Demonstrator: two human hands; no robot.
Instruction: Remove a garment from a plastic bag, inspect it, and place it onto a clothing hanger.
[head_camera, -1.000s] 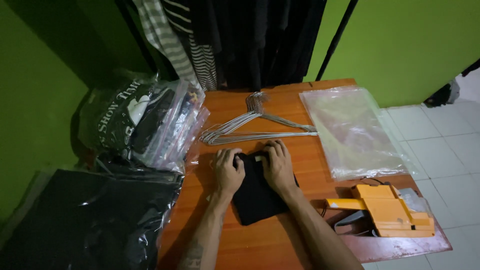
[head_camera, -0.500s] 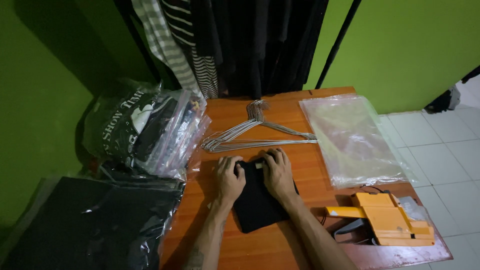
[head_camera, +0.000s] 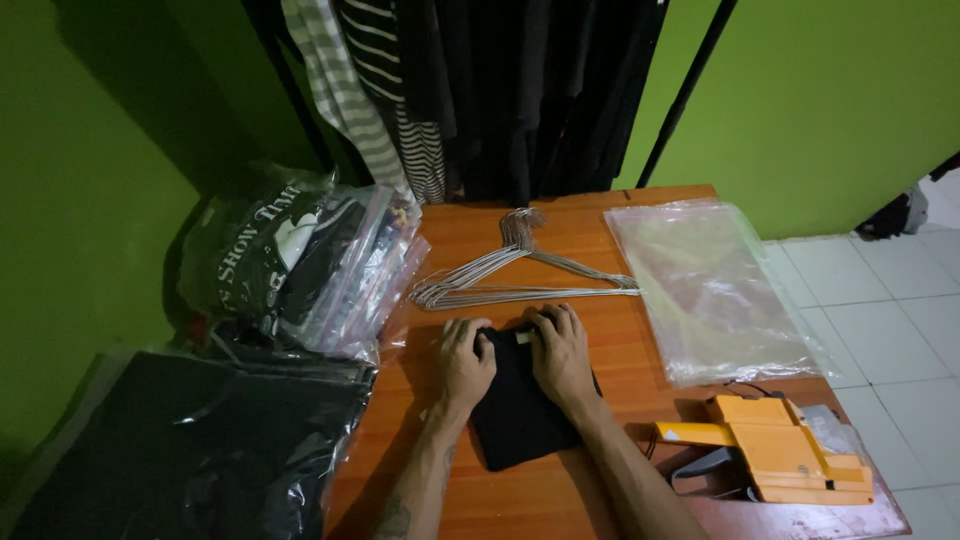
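A folded black garment lies on the wooden table, with a small white tag at its far edge. My left hand presses flat on its left half. My right hand rests on its right half, fingertips at the far edge by the tag. Both hands lie palm down with fingers slightly curled over the cloth. Just beyond the garment lies a bundle of wire hangers.
A clear plastic bag lies flat at the right. An orange price-tag gun sits at the near right corner. Bagged clothes are stacked at the left, above a large dark plastic bag. Clothes hang behind the table.
Both hands stay on the black garment with almost no shift. The view has tilted a little, so the table sits slightly lower in the frame.
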